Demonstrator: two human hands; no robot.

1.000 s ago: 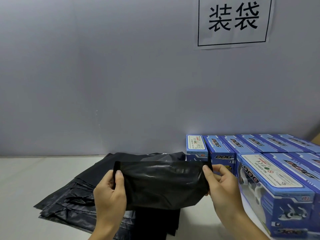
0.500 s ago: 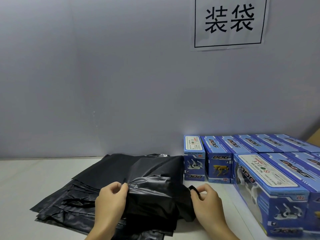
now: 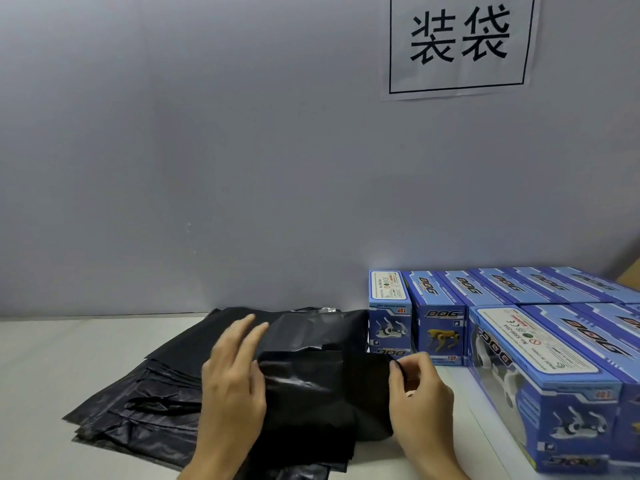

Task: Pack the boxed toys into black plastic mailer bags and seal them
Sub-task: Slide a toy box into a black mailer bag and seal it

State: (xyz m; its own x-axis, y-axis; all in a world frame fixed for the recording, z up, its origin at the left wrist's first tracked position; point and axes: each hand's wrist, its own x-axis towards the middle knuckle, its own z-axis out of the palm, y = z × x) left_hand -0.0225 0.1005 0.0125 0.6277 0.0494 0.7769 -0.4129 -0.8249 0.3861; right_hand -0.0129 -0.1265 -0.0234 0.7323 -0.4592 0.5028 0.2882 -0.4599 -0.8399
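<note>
Lying between both hands on the desk [image 3: 52, 358], the mailer bag [image 3: 322, 393] runs w/ long axis left-right. Right hand [image 3: 420, 396] pinches its right edge; left hand [image 3: 232, 382] rests flat, fingers straight, on bag's left side and the bag stack [image 3: 145, 403]. Bag looks bulged, contents not visible. Boxed toys [image 3: 540, 382] stand just right of right hand, the nearer one.

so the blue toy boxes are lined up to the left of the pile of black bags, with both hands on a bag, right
Not quite. The head view shows the blue toy boxes to the right of the pile of black bags, not the left. Both the left hand and right hand are on a bag.
</note>
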